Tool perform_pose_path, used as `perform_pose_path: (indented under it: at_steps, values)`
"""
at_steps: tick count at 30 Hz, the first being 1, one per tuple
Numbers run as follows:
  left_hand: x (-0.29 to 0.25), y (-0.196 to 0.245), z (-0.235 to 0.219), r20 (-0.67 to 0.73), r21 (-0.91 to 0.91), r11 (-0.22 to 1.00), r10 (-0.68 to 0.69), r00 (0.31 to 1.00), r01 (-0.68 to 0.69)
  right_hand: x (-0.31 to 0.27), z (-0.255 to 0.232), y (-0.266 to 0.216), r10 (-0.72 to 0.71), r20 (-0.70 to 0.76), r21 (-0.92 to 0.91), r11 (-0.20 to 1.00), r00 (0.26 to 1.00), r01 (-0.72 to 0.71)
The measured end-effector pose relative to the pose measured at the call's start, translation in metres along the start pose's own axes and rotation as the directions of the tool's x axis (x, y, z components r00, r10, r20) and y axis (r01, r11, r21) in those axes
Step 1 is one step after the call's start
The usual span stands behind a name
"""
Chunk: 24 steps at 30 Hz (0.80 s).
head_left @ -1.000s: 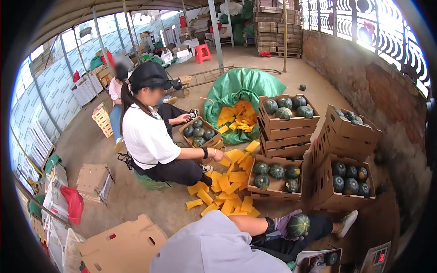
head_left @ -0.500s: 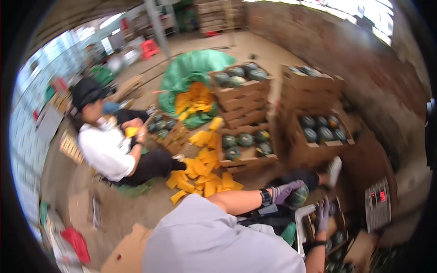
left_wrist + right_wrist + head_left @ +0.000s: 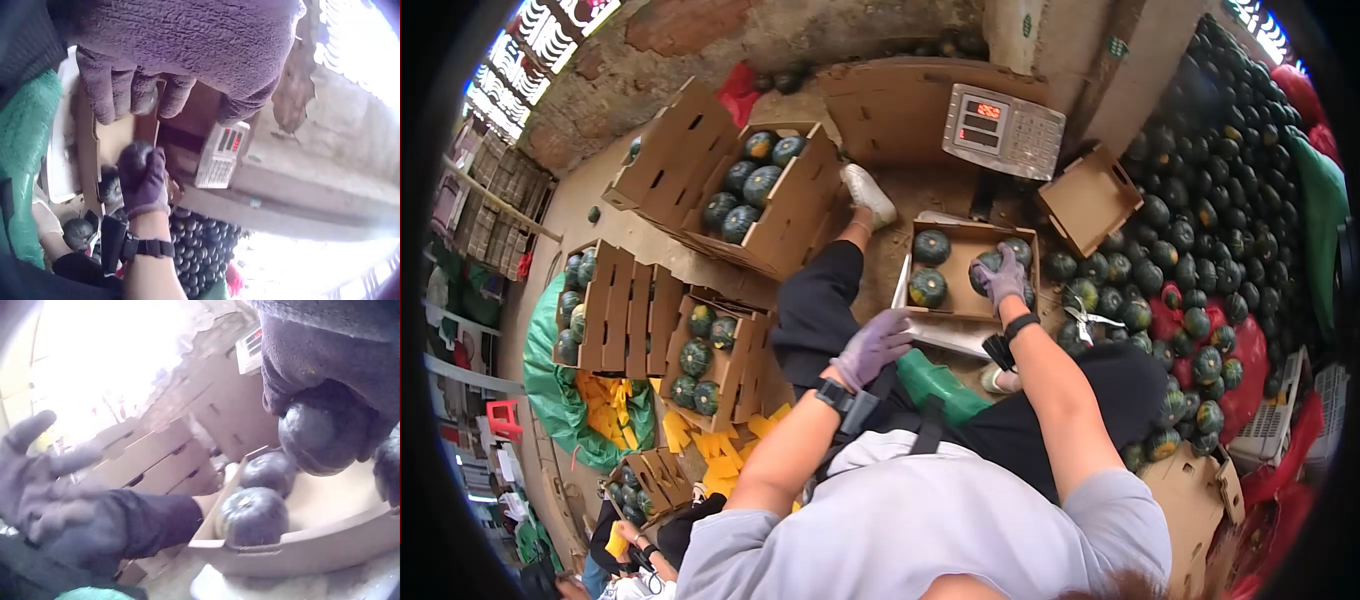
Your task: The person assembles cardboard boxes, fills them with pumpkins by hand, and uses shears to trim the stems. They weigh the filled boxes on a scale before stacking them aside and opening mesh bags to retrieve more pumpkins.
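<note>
My right hand (image 3: 1003, 278), in a purple-grey glove, grips a dark green striped pumpkin (image 3: 322, 437) over an open cardboard box (image 3: 970, 312). Two more pumpkins (image 3: 930, 265) sit at the box's left side, and others at its right are partly covered by the hand. Under the box lies the pale platform (image 3: 950, 337) of a scale. My left hand (image 3: 872, 350), gloved the same way, hovers near my left thigh with fingers spread and holds nothing. In the left wrist view its fingers hang above the box, and the right hand with its pumpkin shows beyond.
Behind the box stands the scale's display (image 3: 1003, 130) with red digits. A small cardboard tray (image 3: 1090, 200) and a large heap of pumpkins (image 3: 1190, 220) lie to the right. Filled cartons (image 3: 750, 245) stand to the left. Another person (image 3: 645, 560) sits at lower left, holding a yellow piece.
The head view has swung right toward the scale and heap. The left hand held a pumpkin and now holds none. The right hand now grips a pumpkin over the box.
</note>
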<state>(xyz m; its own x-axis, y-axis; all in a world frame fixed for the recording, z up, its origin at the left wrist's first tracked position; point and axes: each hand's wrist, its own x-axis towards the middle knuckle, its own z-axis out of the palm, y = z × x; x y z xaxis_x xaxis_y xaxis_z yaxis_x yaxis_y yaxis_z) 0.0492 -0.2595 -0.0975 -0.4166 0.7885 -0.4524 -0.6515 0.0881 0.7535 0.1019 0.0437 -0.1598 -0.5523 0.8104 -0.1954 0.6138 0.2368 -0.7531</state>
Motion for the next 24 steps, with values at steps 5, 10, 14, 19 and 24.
perform_pose_path:
  at_steps: [5, 10, 14, 19, 24]
  values:
    - [-0.016, 0.005, -0.015, -0.153, -0.46, 0.888, -0.097, 0.983, 0.016, 0.049, 0.049, 0.052, -0.229, 0.04, 0.28, 0.937, 0.973, 0.209]
    - [-0.008, -0.004, -0.022, -0.033, -0.395, 0.918, -0.045, 0.998, 0.029, 0.048, 0.049, 0.044, 0.007, 0.321, 0.02, 1.0, 0.947, -0.014]
    - [0.0, -0.007, -0.029, -0.026, -0.442, 0.894, -0.095, 0.995, 0.074, 0.075, 0.005, 0.014, -0.192, 0.238, 0.09, 0.98, 0.952, 0.176]
    - [0.003, -0.004, -0.027, -0.032, -0.451, 0.889, -0.112, 0.993, 0.086, 0.11, -0.155, -0.037, -0.397, 0.232, 0.178, 0.915, 0.888, 0.363]
    - [0.013, -0.003, -0.028, -0.065, -0.421, 0.9, -0.159, 0.985, 0.117, 0.13, -0.27, 0.051, -0.212, 0.21, 0.141, 0.973, 0.954, 0.185]
